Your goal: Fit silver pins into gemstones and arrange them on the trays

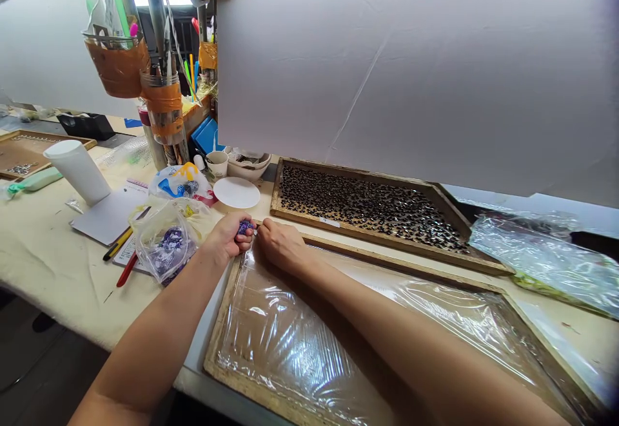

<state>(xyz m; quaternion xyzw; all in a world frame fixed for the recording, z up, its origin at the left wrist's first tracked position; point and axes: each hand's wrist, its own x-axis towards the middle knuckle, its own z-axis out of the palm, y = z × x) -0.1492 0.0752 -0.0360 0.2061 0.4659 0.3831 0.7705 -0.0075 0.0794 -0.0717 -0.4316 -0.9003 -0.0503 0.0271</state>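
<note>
A clump of small purple pieces [245, 226] shows in my left hand [231, 234], its fingers curled around them. Right beside it, my right hand [276, 240] is closed in a pinch at the far left corner of a wooden-framed tray [220, 342]. Whatever sits between those right fingertips is too small to name. Clear plastic film [309, 329] is stretched over the tray's brown base, wrinkled and shiny. Left of my left hand lies an open clear plastic bag [167, 249] with more purple pieces inside.
Behind the framed tray is another tray [300, 214] full of small dark shiny pieces. A white roll [80, 171], a red pen [127, 269], a white disc [236, 193] and a paper cup [217, 164] stand or lie to the left. Plastic packaging [551, 258] lies at right.
</note>
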